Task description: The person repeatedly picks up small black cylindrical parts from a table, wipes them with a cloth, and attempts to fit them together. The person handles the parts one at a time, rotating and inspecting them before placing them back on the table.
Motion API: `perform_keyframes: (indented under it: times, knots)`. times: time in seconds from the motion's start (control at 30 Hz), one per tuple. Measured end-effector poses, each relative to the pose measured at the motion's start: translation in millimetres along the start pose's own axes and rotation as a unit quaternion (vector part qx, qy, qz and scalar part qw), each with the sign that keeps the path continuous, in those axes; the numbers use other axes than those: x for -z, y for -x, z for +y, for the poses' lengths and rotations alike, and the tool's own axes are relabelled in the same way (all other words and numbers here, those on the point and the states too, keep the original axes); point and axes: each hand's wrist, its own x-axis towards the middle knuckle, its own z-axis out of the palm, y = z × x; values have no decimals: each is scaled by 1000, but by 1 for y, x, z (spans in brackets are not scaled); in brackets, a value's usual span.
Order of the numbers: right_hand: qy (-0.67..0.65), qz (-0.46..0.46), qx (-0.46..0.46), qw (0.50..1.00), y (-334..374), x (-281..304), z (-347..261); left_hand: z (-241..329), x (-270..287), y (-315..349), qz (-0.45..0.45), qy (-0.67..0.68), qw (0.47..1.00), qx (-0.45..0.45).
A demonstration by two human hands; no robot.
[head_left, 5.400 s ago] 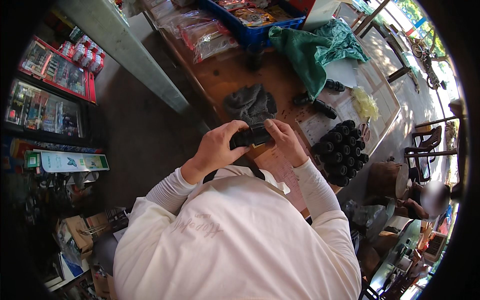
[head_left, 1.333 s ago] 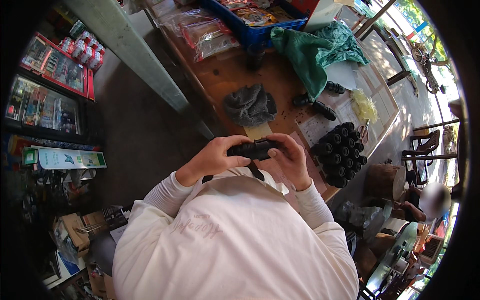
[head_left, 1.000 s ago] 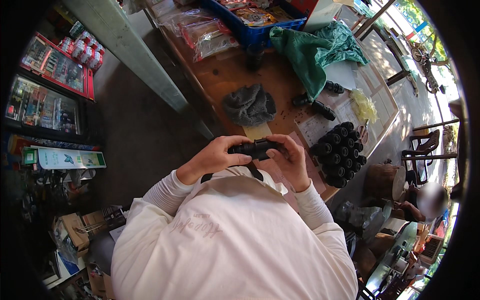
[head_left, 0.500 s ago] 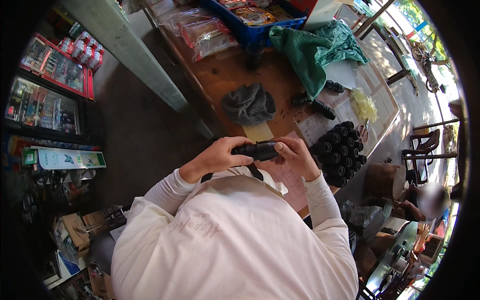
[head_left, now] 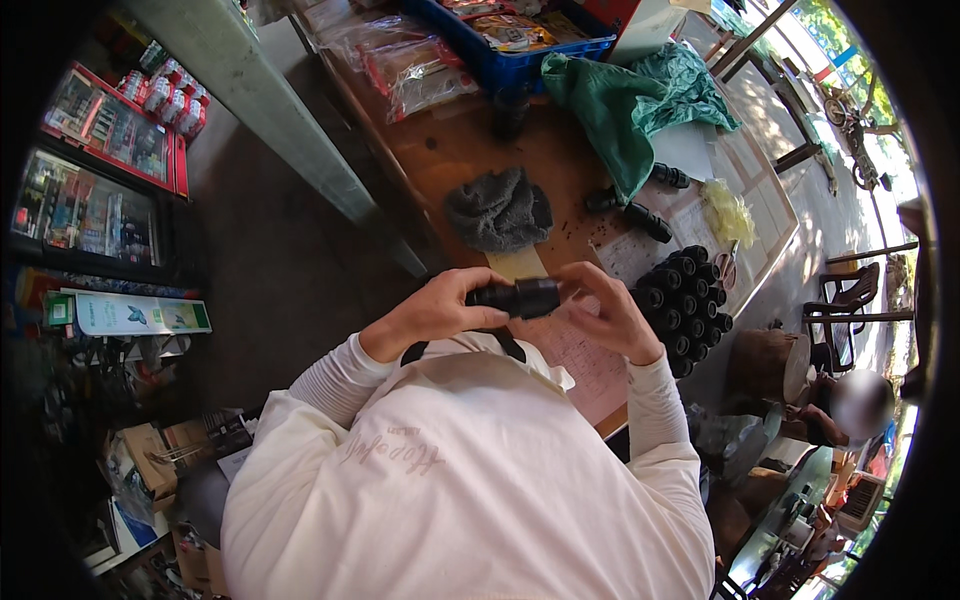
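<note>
A black, cylindrical ribbed fitting, like a pipe coupling (head_left: 530, 298), lies level in front of my chest. My left hand (head_left: 440, 312) is wrapped round its left end, thumb on the near side. Beside its right end is my right hand (head_left: 608, 312), fingers apart and a little blurred, with nothing visible in them. Just right of that hand, many similar black fittings (head_left: 685, 308) stand grouped on the table. A grey cloth (head_left: 498, 210) lies crumpled beyond my hands, and a pink printed sheet (head_left: 580, 365) lies under my right forearm.
On the wooden table (head_left: 440, 150) are a green plastic bag (head_left: 620, 115), loose black fittings (head_left: 648, 221), yellow plastic wrap (head_left: 728, 212), scissors (head_left: 727, 268) and a blue crate (head_left: 490, 68). A metal post (head_left: 270, 120) rises at the left. Another person (head_left: 830, 415) is at the far right.
My right hand has come off the fitting's right end and moved slightly right, its fingers opening. My left hand still holds the fitting in about the same place.
</note>
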Motion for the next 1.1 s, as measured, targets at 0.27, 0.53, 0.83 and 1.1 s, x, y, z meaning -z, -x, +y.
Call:
perform_keyframes:
  times: [0.27,0.53,0.83,1.1]
  knots:
    - [139,-17,-37,989,-3,-4,-9,2,0,1,-12,23,1000,13]
    - [112,7,-75,991,-7,-9,-12,1,0,0,-12,-21,1000,-7]
    - [105,-43,-125,986,-4,-3,-8,2,0,-3,-8,-40,999,17]
    - [66,-72,-151,984,-7,3,3,0,-3,-1,-19,-17,999,19]
